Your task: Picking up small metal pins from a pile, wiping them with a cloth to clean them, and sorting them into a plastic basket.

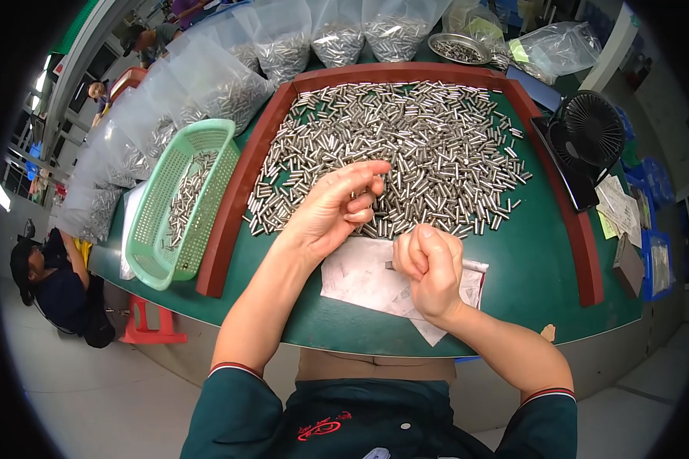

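Observation:
A broad spread of short, shiny metal pins (406,145) covers the green tabletop (528,260). My left hand (337,203) hovers at the near edge of the pins, its fingers curled in. Whether anything small sits between those fingers is hidden. Lower and to the right, my right hand (430,271) is closed in a fist, and the end of a metal pin (390,265) sticks out on its left side. Beneath both hands lies a smudged, creased white sheet (360,279), partly covered by my right hand.
A red-brown wooden frame (398,73) borders the pins on three sides. At left stands a green perforated basket (142,237) holding more pins. Plastic bags of pins (283,50) line the back. A black fan (587,131) stands at right. A co-worker (53,279) sits far left.

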Available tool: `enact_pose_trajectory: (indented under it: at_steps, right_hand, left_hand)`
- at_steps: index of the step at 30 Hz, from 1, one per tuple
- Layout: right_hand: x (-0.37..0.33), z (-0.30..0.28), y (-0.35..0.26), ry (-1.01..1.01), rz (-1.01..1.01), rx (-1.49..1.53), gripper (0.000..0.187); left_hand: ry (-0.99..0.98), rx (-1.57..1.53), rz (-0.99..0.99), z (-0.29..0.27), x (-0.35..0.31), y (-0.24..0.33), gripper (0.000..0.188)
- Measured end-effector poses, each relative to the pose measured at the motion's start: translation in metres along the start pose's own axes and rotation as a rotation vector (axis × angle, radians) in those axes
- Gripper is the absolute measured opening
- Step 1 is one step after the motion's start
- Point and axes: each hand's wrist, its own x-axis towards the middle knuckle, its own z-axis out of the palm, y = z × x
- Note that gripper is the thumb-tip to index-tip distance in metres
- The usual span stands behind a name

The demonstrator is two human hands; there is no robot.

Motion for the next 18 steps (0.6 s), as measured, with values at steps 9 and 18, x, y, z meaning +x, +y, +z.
enact_pose_trajectory:
  at_steps: [9, 18]
  right_hand:
    - [-0.004, 0.000, 0.002, -0.040, -0.030, -0.021, 0.037]
    - [0.000, 0.003, 0.005, -0.031, -0.023, 0.034, 0.039]
  left_hand:
    - [0.143, 0.199, 0.132, 0.009, -0.016, -0.006, 0.016]
    - [0.562, 0.210, 0.430, -0.023, -0.166, -0.007, 0.013]
